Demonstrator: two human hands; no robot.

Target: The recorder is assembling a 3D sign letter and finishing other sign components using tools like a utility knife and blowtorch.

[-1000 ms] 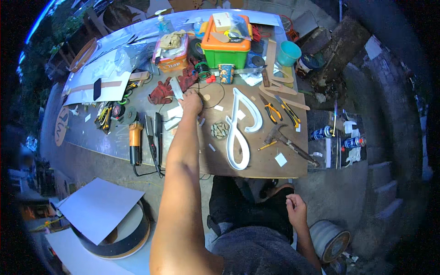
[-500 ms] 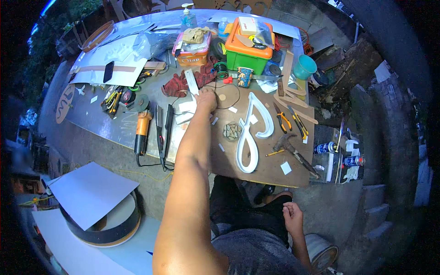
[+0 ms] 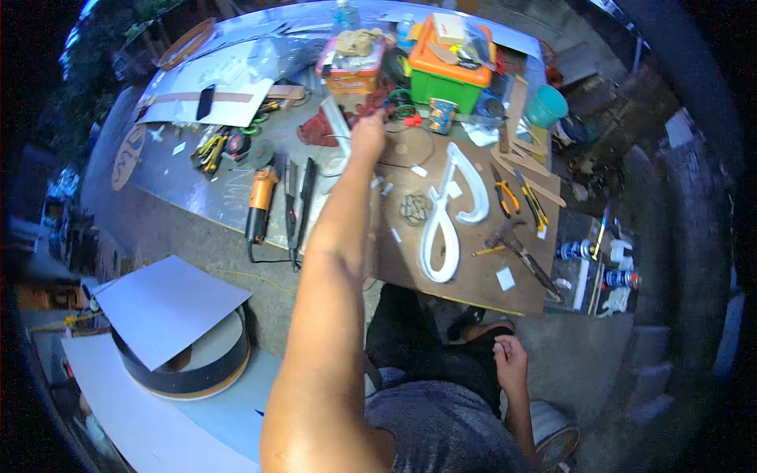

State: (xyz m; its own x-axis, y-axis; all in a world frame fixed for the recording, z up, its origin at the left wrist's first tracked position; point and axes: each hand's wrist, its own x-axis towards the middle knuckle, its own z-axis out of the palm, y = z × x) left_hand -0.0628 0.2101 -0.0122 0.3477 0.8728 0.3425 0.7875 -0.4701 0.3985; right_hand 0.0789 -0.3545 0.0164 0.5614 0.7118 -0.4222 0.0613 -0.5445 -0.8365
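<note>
My left hand (image 3: 368, 138) reaches far across the workbench, its fingers blurred and partly hidden, over the near edge of the dark red work gloves (image 3: 319, 130). A white strip (image 3: 337, 126) lies just left of it, and a loop of thin wire (image 3: 433, 150) curves to its right. My right hand (image 3: 511, 363) rests low by my thigh, away from the bench, fingers loosely bent and nothing visible in it. Nearer to me on the bench lies a white looped letter-like form (image 3: 428, 252), with a coil of cord (image 3: 415, 208) beside it.
An orange angle grinder (image 3: 260, 205) and a hair straightener (image 3: 293, 205) lie left of my arm. Pliers (image 3: 507, 195) and a hammer (image 3: 516, 248) are at the right. A green box with orange lid (image 3: 445, 87) and a paper cup (image 3: 441, 116) stand farther back.
My left hand has moved farther across the bench, past the white strip toward the gloves. The whole view has shifted a little. My right hand stays by my thigh.
</note>
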